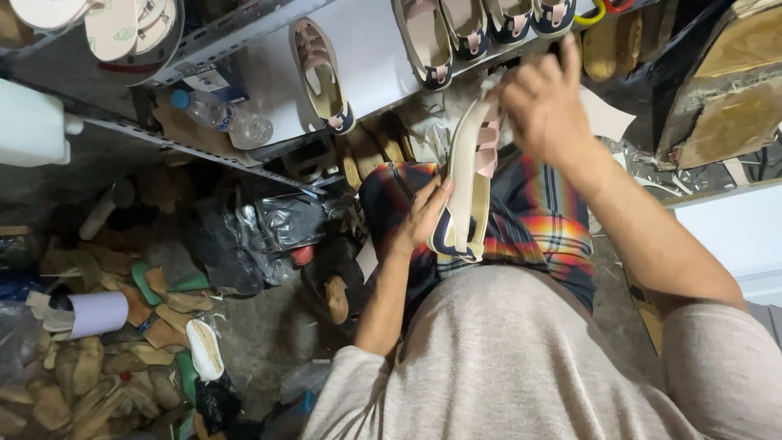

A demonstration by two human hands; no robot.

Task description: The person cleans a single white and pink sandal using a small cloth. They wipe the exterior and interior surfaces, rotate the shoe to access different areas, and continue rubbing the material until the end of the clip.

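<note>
A cream sandal with pink straps and a navy heel end is held upright over my lap, sole side toward me. My left hand grips its lower left edge near the navy end. My right hand is closed over the sandal's top end, fingers curled around the toe and the pink straps. Plaid shorts cover my knees beneath the sandal.
A grey shelf ahead carries one matching sandal lying alone and several more in a row. A plastic bottle lies on the lower shelf. Black bags, a white roll and scattered sole pieces cover the floor at left.
</note>
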